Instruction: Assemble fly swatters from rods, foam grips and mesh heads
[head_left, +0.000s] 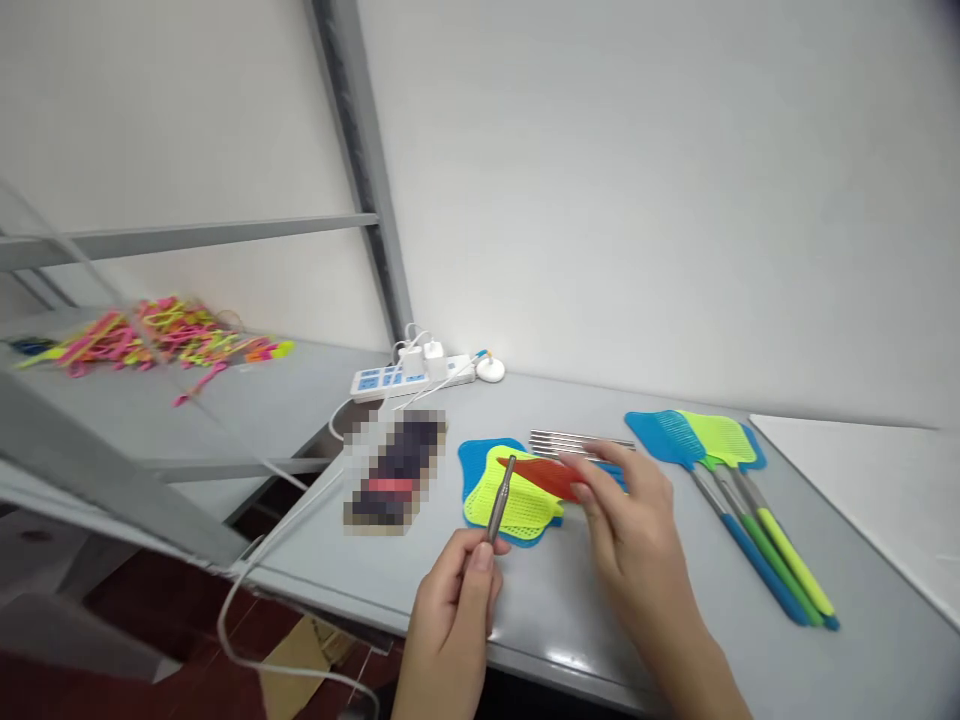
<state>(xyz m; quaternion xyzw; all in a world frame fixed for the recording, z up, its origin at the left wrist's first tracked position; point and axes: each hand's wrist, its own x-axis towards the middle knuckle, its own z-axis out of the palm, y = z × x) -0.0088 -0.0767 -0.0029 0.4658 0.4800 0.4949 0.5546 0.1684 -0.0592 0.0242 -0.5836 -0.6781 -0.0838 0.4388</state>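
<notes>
Left hand (457,590): grasping a metal tube (500,502)
Right hand (631,508): pinching a red piece (538,477)
Gray surface (544,600): yellow, blue swatter heads (528,512)

At six o'clock my left grip (459,590) holds a smooth, glinting metal rod (499,505), and toward five my right grip (634,510) pinches a red piece (541,478) that looks like smooth plastic. The lime swatter head (525,515) below is plastic mesh, the thin rods (562,440) at four o'clock gleam like polished metal, and the swatters (759,538) farther out there join metal shafts (746,490) to smooth plastic handles (766,572). My grey surface (375,570) is smooth, glossy at five o'clock, against a matt wall (600,130) at one.
</notes>
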